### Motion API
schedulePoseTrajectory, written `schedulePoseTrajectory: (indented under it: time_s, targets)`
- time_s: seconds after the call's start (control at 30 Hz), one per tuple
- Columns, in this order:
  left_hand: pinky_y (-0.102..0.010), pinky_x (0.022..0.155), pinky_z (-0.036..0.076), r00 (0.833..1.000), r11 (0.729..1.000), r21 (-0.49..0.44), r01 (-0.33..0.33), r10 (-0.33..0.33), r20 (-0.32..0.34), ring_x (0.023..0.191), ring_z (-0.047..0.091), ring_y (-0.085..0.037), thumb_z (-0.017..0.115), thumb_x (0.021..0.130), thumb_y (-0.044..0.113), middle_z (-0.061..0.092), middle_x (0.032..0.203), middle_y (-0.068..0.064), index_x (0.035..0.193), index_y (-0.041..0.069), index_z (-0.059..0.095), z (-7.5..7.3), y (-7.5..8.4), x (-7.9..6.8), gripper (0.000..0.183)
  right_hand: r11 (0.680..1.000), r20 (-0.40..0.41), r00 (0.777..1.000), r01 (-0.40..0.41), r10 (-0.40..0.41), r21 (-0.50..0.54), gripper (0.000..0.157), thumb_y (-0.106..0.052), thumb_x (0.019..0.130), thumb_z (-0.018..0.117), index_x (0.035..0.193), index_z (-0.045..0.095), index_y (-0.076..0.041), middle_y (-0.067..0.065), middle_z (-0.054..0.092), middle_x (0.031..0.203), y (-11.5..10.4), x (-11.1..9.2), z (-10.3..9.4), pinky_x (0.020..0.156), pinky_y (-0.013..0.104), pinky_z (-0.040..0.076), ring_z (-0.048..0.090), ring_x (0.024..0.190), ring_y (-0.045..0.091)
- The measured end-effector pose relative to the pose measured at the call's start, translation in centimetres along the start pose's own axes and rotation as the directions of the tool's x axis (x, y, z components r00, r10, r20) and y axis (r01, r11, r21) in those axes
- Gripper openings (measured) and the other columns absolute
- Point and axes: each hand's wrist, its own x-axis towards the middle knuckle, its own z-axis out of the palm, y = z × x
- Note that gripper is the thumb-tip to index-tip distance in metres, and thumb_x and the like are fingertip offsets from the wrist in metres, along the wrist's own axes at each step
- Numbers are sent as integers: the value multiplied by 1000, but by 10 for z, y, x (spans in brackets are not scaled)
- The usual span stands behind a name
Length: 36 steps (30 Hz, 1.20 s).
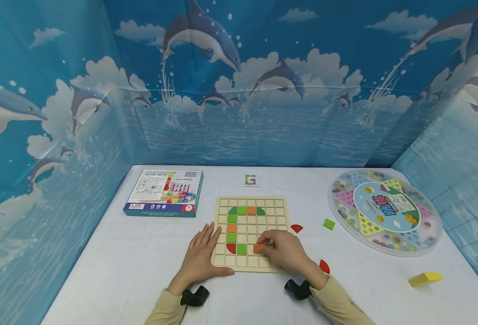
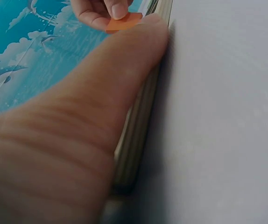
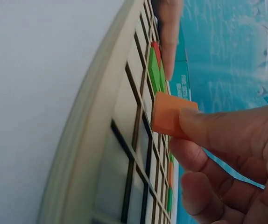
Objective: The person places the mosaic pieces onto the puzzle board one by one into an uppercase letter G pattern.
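In the head view, a wooden grid board (image 1: pixel 271 229) lies on the white table, with green, orange and red pieces set in some cells, forming a partial outline. My left hand (image 1: pixel 200 256) rests with straight fingers along the board's left edge, its thumb by the front edge. My right hand (image 1: pixel 284 249) pinches an orange square tile (image 3: pixel 168 114) between thumb and fingers. The tile is just above the board, right of a green square tile (image 1: pixel 241 249) in the lower row. Up close in the right wrist view, the held tile is tilted.
Beyond the board lies a small pattern card (image 1: pixel 251 179). Red quarter-round pieces (image 1: pixel 297 228) and a green square (image 1: pixel 329 224) lie to the right. A game box (image 1: pixel 163 193) is at back left, a round marble-game case (image 1: pixel 385 212) at right, a yellow block (image 1: pixel 424 279) nearer.
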Motion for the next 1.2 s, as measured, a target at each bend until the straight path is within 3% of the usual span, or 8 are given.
schedulePoseTrajectory:
  time_s: [0.47,0.77,1.2]
  targets:
    - [-46,111,11,1000,1000,-6,7,-7,7,143,6,-26,71,63,71,15,157,-12,151,8,24,-2,1,0,118,997,18,1000,26,-25,-67,10,-18,80,77,79,67,-22,-18,55,68,-8,11,11,53,23,39,47,57,1]
    - [-49,110,13,1000,1000,-15,-15,15,-15,142,9,-29,69,64,73,16,156,-14,150,6,26,-1,0,-1,117,996,21,999,31,-29,-83,7,-17,79,77,80,72,-21,-15,57,75,-9,10,9,55,23,40,49,63,3]
    - [-46,112,10,1000,1000,-6,6,-6,8,143,6,-26,69,64,72,15,157,-12,151,7,25,-2,1,0,118,988,12,998,67,-66,-138,6,-20,77,79,83,79,-20,-14,55,76,-5,7,10,51,20,38,50,62,3]
